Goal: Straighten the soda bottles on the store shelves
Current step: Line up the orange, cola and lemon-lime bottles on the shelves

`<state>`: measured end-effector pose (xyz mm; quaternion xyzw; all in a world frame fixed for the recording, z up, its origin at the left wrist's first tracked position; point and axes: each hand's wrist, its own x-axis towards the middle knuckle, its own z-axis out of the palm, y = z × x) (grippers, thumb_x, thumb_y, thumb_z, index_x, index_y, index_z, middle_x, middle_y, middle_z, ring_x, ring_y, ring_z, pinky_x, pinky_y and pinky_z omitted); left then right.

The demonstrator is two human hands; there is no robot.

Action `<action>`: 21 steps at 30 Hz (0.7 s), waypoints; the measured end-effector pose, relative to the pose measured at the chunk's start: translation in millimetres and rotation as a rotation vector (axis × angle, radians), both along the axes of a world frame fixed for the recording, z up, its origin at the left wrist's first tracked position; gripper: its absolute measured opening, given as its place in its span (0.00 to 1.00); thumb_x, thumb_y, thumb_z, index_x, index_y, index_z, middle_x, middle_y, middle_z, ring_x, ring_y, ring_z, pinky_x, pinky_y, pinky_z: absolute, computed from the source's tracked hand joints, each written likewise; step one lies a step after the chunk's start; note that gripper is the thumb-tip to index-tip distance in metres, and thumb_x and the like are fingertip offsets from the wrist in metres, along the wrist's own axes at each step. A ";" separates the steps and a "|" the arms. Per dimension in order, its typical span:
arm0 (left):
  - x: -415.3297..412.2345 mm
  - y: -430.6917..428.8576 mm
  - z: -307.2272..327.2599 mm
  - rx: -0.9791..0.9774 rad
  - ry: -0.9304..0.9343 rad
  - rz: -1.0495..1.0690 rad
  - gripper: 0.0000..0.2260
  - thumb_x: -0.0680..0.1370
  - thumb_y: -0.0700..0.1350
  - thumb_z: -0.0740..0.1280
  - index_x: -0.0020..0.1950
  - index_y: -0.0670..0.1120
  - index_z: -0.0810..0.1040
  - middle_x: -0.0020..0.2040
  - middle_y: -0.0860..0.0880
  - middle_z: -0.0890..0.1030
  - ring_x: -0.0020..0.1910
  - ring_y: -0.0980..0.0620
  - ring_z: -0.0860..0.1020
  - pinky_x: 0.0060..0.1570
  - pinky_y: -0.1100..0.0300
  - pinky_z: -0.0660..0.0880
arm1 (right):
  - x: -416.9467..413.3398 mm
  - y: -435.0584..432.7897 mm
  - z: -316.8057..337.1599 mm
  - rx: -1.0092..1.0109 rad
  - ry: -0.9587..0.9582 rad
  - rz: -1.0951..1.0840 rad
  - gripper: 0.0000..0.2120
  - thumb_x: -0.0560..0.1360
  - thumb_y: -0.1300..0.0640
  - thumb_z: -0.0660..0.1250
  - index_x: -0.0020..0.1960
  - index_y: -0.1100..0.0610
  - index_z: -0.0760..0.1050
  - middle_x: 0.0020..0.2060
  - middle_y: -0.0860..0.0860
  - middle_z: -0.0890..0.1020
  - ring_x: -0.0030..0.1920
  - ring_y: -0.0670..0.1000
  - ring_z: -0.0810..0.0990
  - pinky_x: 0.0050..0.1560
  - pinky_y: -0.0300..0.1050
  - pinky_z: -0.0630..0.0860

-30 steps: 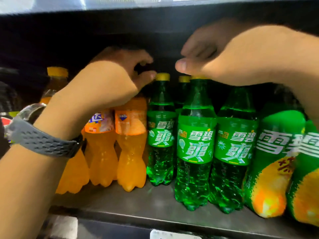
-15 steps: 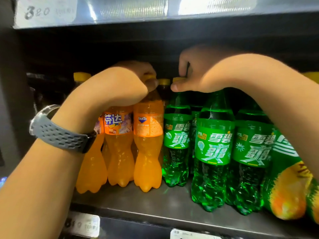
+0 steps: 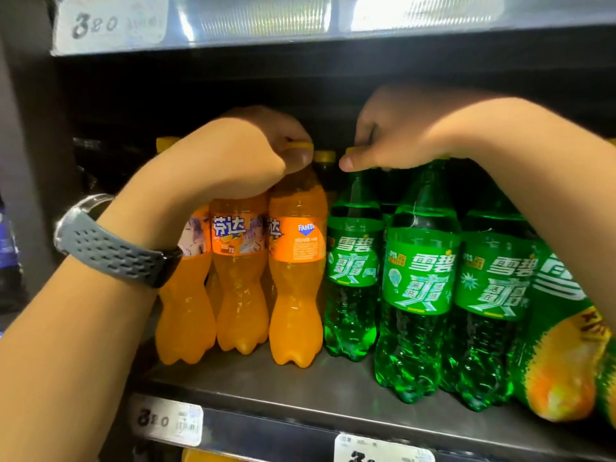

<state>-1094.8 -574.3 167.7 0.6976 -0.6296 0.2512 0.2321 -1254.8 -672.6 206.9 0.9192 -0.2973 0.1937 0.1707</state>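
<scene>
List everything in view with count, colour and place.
orange soda bottles: three in front, more behind, left
green soda bottles: three in front, more behind, middle
green-and-yellow wrapped bottle: at least one, far right
dark bottle: one, blue label, left edge, blurred
price tags: three, white, shelf edges
shelf: one, dark grey, under bottles
wristband: one, grey, left wrist
left hand: fingers grip an orange bottle's top
right hand: fingers curl over green bottle tops

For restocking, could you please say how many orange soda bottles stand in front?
3 in front: left bottle, middle bottle, right bottle gripped by the left hand. Others may be hidden behind.
</scene>
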 end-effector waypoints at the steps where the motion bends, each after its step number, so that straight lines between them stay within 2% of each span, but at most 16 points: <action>1: -0.2 2.1 0.2 -0.009 0.006 0.000 0.13 0.80 0.54 0.60 0.63 0.53 0.76 0.56 0.50 0.80 0.52 0.49 0.77 0.47 0.56 0.73 | -1.3 -0.4 -0.2 0.037 -0.009 0.010 0.22 0.72 0.38 0.67 0.36 0.56 0.82 0.31 0.50 0.83 0.36 0.52 0.81 0.42 0.43 0.76; 4: -3.7 4.0 -0.9 -0.051 0.014 0.029 0.14 0.79 0.56 0.61 0.59 0.51 0.79 0.52 0.48 0.81 0.49 0.48 0.77 0.46 0.55 0.74 | -4.4 -0.6 -1.6 0.158 -0.052 0.052 0.18 0.73 0.40 0.67 0.39 0.55 0.82 0.29 0.45 0.84 0.34 0.47 0.83 0.46 0.41 0.77; 8: -7.3 4.8 -3.1 -0.102 0.003 0.101 0.17 0.78 0.60 0.61 0.56 0.50 0.79 0.48 0.47 0.81 0.45 0.48 0.78 0.44 0.55 0.75 | -6.6 0.6 -2.8 0.177 -0.094 0.096 0.17 0.72 0.40 0.69 0.41 0.54 0.82 0.31 0.47 0.84 0.37 0.50 0.83 0.48 0.45 0.78; 13: -7.3 9.4 -1.0 -0.018 0.015 0.053 0.16 0.80 0.56 0.61 0.63 0.51 0.76 0.57 0.48 0.79 0.53 0.48 0.77 0.52 0.53 0.74 | -10.2 5.7 -4.0 0.202 -0.134 0.125 0.15 0.72 0.40 0.68 0.43 0.52 0.82 0.32 0.45 0.84 0.39 0.48 0.82 0.49 0.46 0.78; 17: -7.1 8.5 -0.7 -0.035 0.062 0.017 0.13 0.80 0.53 0.62 0.61 0.51 0.78 0.55 0.48 0.80 0.52 0.48 0.77 0.52 0.53 0.74 | -12.3 10.3 -2.6 0.217 -0.162 0.145 0.14 0.71 0.39 0.69 0.43 0.50 0.82 0.31 0.44 0.84 0.38 0.51 0.83 0.48 0.52 0.81; 21: -4.2 6.8 -4.8 -0.042 0.093 0.008 0.14 0.79 0.57 0.62 0.62 0.53 0.77 0.54 0.50 0.79 0.50 0.50 0.76 0.47 0.56 0.72 | -14.8 8.1 -4.1 0.233 -0.159 0.169 0.14 0.71 0.40 0.69 0.43 0.50 0.82 0.31 0.42 0.83 0.36 0.46 0.82 0.42 0.43 0.76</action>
